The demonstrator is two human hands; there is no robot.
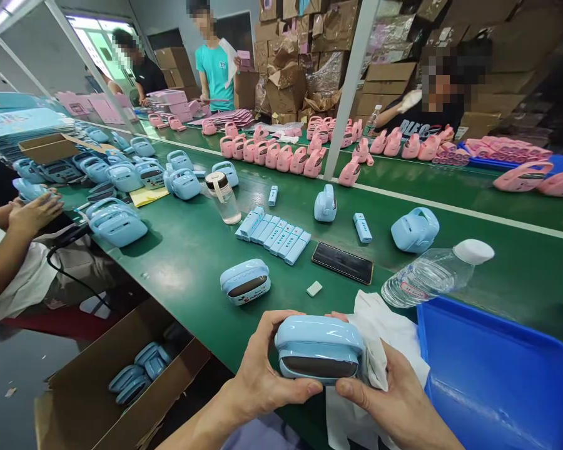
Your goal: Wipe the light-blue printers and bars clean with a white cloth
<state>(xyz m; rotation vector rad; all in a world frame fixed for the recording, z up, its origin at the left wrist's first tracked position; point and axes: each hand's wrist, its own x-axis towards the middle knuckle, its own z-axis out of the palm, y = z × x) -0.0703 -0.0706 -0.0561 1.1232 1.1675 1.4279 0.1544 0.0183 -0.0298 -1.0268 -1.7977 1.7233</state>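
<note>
A glossy light-blue plastic device (319, 337) with a top handle and a dark oval front panel is held up close to me at the table's near edge. Around its left end my left hand (267, 369) is wrapped, thumb along the bottom. At its right end my right hand (385, 381) grips it too, with a white cloth (373, 340) caught between palm and device. The cloth hangs below the hand. Another blue device (246, 281) stands just beyond, beside a small pale block (314, 289).
A blue tray (497, 381) lies at right, near a tilted-looking water bottle (431, 275). A phone (342, 262), several blue sticks (274, 234) and a glass bottle (223, 197) occupy the middle. Pink devices (272, 156) line the far side. Co-workers sit and stand around; an open carton (94, 387) is lower left.
</note>
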